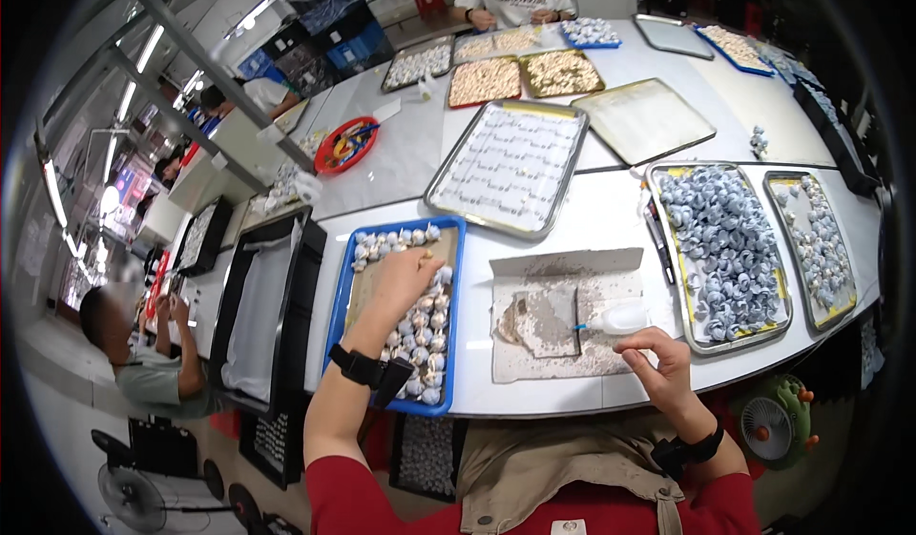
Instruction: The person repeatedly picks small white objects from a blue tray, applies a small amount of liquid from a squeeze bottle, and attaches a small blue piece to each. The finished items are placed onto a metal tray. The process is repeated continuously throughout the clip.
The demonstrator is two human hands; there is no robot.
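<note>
My left hand (412, 275) is over the blue tray (459, 249), its fingers drawn together; whatever they hold is hidden. Small rounded blue-grey and cream pieces (420, 339) stand in rows along the tray's right side and far end, around bare brown lining. At the right, my right hand (660, 368) hovers by the near right edge of a stained cardboard sheet (525, 368), thumb and forefinger nearly meeting. Anything between them is too small to make out. A translucent white squeeze bottle (625, 319) with a blue tip lies on the cardboard, just beyond these fingers.
Right of the cardboard, a metal tray (685, 344) holds heaped blue-grey shells, beside a smaller tray (838, 320). A paper-lined tray (506, 168) lies farther back. Left stands a black crate (303, 277). A red basket (329, 165) and a co-worker (515, 1) are beyond.
</note>
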